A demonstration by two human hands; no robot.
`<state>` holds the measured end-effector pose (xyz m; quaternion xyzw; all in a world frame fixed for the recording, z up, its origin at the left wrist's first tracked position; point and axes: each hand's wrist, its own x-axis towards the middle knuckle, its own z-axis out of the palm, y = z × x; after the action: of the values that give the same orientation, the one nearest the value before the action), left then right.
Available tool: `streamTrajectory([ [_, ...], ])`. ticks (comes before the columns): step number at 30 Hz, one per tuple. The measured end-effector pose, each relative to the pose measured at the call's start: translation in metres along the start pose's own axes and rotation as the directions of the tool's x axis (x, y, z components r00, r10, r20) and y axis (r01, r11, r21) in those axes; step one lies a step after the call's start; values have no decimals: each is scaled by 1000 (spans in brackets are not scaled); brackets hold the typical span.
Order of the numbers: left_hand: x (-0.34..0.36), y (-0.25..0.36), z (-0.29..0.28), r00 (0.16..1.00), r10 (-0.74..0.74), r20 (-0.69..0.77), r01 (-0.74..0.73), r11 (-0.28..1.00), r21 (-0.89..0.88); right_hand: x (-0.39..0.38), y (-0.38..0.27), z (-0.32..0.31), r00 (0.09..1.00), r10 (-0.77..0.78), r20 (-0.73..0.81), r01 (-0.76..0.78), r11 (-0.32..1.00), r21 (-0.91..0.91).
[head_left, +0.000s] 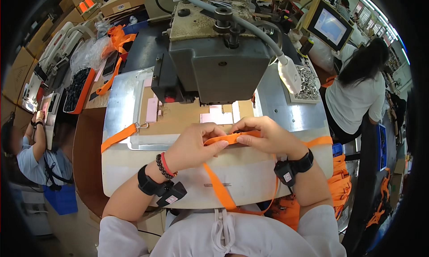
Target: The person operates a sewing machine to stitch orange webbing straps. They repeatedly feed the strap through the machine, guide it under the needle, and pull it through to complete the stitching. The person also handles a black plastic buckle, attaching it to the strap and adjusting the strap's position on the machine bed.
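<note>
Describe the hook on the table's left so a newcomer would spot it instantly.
Find the big grey machine, then the pale table below it. Left of the left hand, an orange strap slants up from the table's edge, with the hook at its upper end. Unlike the metal pieces heaped in the tray at right, it is a single silvery piece.

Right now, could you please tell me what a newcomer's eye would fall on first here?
Probably the bright orange strap at the centre, pinched by the left hand and the right hand. Next might come the bulky grey machine head just beyond them, then the lit screen at upper right.
</note>
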<state>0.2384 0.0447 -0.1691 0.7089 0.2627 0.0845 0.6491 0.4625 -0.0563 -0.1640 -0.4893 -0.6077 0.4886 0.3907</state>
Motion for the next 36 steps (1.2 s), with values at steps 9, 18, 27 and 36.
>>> streamTrajectory([
  [9, 6, -8, 10, 996, -15, -91, 2, 989, -146, 0, 2, 6, 981, 116, -155, -102, 990, 93],
  [18, 7, -19, 9, 968, 150, -201, -180, 973, -143, 4, 3, 9, 987, 135, -87, -111, 966, 233],
  [27, 8, -14, 4, 966, 112, -231, -166, 960, -227, 3, -13, 1, 959, 278, -57, -261, 942, 211],
  [36, 7, -16, 3, 989, 102, -105, -135, 916, -377, 10, 1, 18, 922, -54, -383, 18, 995, -96],
])
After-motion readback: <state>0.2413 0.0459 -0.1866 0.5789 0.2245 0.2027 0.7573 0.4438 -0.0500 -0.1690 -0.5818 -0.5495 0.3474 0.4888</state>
